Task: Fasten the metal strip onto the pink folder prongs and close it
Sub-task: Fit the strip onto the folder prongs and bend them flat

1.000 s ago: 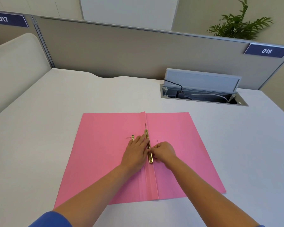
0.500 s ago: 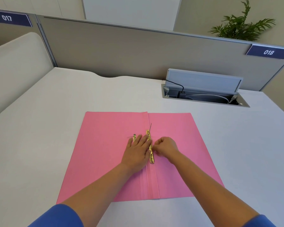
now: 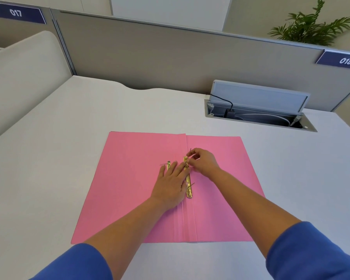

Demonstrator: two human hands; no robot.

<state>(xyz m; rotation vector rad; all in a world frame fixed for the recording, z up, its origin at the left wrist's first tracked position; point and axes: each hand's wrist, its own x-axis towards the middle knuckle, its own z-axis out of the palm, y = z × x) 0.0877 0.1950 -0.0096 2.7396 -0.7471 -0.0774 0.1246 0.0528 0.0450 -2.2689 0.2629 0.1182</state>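
Observation:
The pink folder lies open and flat on the white desk. A gold metal strip runs along its centre fold. My left hand rests flat on the left page, fingertips pressing the strip. My right hand pinches the thin far prong, which sticks up at the strip's far end. The near prong pokes up at an angle through the strip's lower part. A second small gold piece lies on the left page beyond my left fingers.
An open cable box with a raised lid and wires is sunk into the desk at the back right. A grey partition closes off the far edge. A potted plant stands behind it.
My right hand moved away from the strip's near end up to its far end and took hold of the far prong. My left hand stayed pressed on the strip.

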